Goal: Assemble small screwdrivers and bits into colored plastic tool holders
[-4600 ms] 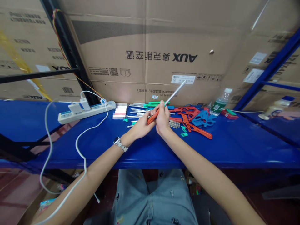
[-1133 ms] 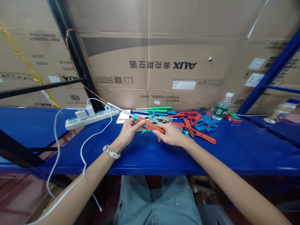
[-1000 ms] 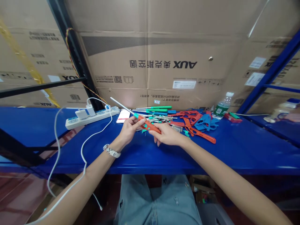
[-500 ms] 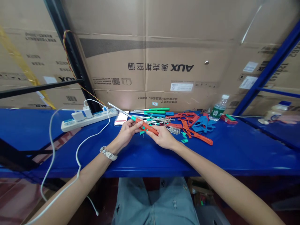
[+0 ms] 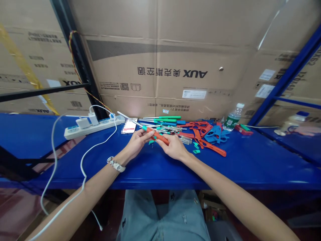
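Observation:
Both hands hold one long-necked lighter [image 5: 163,139] above the blue tabletop. It has an orange handle with green parts and a thin metal tube pointing up and to the left. My left hand [image 5: 136,143] is closed round the front of the handle, by the green collar, thumb on top. Closed on the rear end is my right hand [image 5: 175,147], its thumb lying along the handle. Behind the hands lie green-handled lighters [image 5: 170,117] and several metal tubes. Loose orange casings [image 5: 213,147], blue casings [image 5: 217,134] and small green pieces [image 5: 196,151] lie to the right.
A white power strip [image 5: 100,125] with plugged-in chargers stands at the left, and its white cable [image 5: 84,160] crosses my left forearm. A green-labelled bottle [image 5: 233,117] stands at the back right. Large cardboard [image 5: 170,53] backs the table [image 5: 250,167].
Both hands keep their grip on the lighter in nearly the same place. The lighter's tube tip has shifted very slightly right and down.

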The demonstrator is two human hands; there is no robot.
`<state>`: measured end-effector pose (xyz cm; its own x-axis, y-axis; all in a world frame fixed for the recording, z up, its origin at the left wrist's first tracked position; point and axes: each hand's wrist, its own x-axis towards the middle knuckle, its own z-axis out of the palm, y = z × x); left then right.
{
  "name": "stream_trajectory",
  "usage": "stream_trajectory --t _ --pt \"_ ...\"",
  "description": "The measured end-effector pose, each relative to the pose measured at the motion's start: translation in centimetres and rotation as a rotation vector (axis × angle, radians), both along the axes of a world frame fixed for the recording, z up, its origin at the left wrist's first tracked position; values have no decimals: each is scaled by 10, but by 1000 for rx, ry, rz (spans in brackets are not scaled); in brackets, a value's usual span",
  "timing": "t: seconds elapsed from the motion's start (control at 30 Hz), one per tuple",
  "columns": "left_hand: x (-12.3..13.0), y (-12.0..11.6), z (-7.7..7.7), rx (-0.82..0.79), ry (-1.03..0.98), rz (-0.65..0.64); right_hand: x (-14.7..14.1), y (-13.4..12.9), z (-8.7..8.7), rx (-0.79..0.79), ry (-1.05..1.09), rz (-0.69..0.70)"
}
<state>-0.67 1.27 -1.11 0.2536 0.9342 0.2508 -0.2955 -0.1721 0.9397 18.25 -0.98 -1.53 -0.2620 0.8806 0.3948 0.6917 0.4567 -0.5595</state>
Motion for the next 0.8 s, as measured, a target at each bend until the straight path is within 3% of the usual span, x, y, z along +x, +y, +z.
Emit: stream_trajectory --t 0.1,0.17,0.27,0.33,0.37,0.47,0.53,0.6,0.7,0.8 --pt "-3 -4 0 34 65 -17 2 -6 3 49 -73 -14" --pt "-11 -15 0 67 185 48 4 -9 5 71 -109 -13" --pt "-30 -44 3 246 481 355 8 -13 7 91 -151 -11" --pt "-41 -63 9 499 639 598 10 -14 7 104 -191 -11" --pt "-45 -69 13 660 710 632 11 -15 7 110 -220 -6" --pt "-41 -68 30 1012 1048 408 9 -15 7 141 -323 28" --pt "-33 -56 38 1078 1257 249 6 -16 6 171 -393 50" --pt "-26 -42 40 1032 1396 113 6 -16 5 197 -452 66" --pt "-25 -33 33 954 1368 23 10 -17 4 196 -510 118" --pt "-33 -35 21 971 1253 69 19 -20 3 189 -499 227"
